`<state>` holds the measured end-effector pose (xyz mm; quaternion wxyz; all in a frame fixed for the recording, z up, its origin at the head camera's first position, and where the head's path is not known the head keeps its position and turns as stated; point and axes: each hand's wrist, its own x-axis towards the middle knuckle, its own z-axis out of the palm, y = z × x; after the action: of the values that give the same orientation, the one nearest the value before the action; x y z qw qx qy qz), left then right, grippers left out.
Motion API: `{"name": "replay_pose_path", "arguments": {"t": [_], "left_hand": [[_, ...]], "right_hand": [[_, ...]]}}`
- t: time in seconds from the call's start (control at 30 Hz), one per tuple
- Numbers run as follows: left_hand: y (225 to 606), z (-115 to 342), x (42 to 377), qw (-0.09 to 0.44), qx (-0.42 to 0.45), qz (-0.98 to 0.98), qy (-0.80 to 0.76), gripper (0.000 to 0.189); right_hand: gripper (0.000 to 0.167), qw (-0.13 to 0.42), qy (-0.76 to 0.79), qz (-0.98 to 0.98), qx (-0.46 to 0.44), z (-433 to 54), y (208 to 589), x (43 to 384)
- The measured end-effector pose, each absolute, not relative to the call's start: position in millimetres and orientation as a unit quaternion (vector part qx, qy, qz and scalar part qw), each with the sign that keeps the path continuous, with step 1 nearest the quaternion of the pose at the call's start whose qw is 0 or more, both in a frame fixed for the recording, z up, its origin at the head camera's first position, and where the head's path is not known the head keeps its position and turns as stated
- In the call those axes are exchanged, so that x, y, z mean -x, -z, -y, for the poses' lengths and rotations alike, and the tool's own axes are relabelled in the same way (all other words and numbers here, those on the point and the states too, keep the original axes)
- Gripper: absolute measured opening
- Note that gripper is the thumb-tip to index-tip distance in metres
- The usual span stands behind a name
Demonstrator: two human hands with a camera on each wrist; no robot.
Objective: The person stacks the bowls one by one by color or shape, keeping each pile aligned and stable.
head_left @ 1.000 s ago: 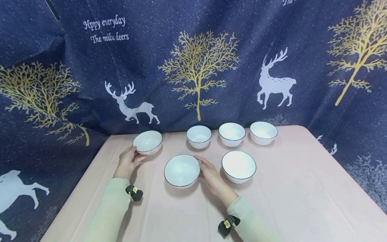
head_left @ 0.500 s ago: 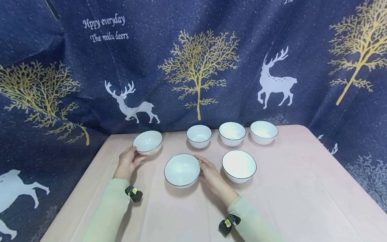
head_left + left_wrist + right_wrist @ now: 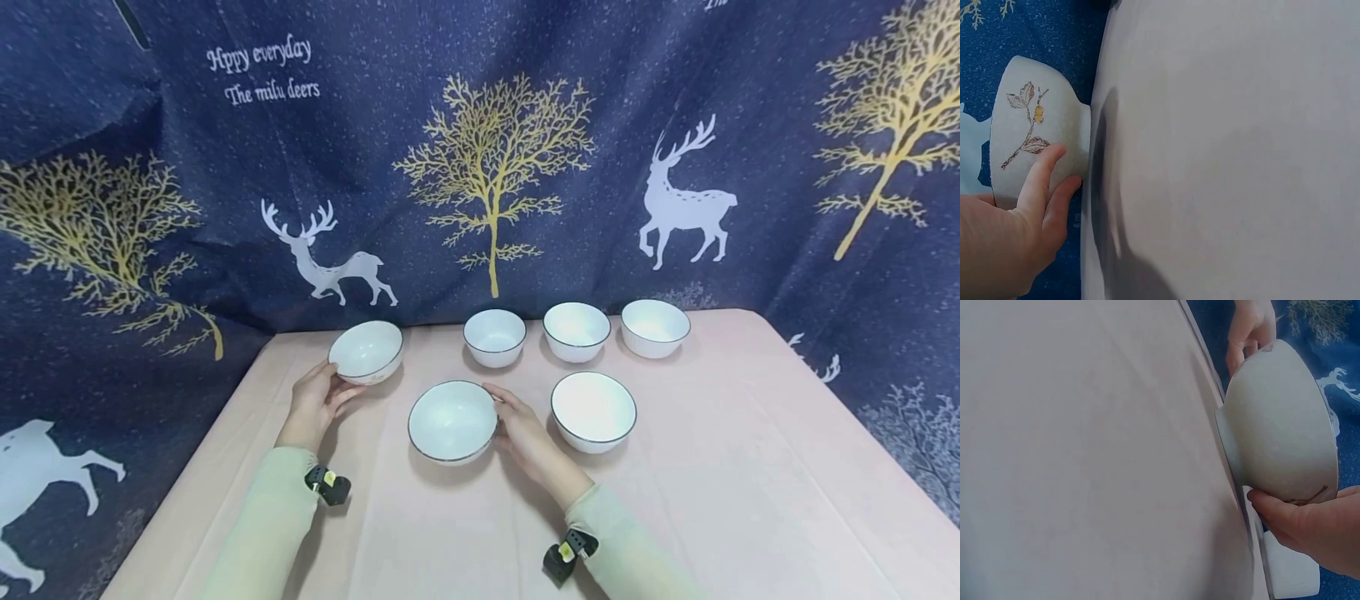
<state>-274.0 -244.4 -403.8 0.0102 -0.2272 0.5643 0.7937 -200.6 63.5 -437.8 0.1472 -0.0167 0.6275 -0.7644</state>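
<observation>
My left hand [image 3: 315, 404] grips the left side of a white, dark-rimmed bowl [image 3: 367, 350] at the table's back left. This bowl tilts slightly; in the left wrist view its outer wall carries a brown leafy sprig [image 3: 1029, 128] with yellow berries, and two digits lie against the wall. Nearer the front middle, my right hand [image 3: 528, 437] holds the right side of a second dark-rimmed white bowl [image 3: 452, 422]. In the right wrist view this bowl [image 3: 1285, 425] shows its foot close over the cloth, the thumb low on its wall. Both bowls face up with nothing inside.
Three white bowls line the back edge: one in the middle [image 3: 494, 337], one right of it [image 3: 577, 331], one farthest right [image 3: 655, 327]. Another white bowl [image 3: 593, 412] stands just right of my right hand. A pink cloth [image 3: 750, 483] covers the table; a dark blue printed curtain [image 3: 570, 167] hangs behind.
My left hand and forearm have shifted slightly left, and the bowl in that hand has moved a touch up and left. The right hand and its bowl stay nearly still.
</observation>
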Motion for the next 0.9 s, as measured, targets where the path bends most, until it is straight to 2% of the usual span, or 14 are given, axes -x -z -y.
{"name": "replay_pose_path", "arguments": {"t": [0.9], "left_hand": [[381,233,254,-0.009,0.154,-0.567,-0.809,0.048]], "right_hand": [[0.047,0.158,0.763,-0.627,0.025,-65,439,202]]}}
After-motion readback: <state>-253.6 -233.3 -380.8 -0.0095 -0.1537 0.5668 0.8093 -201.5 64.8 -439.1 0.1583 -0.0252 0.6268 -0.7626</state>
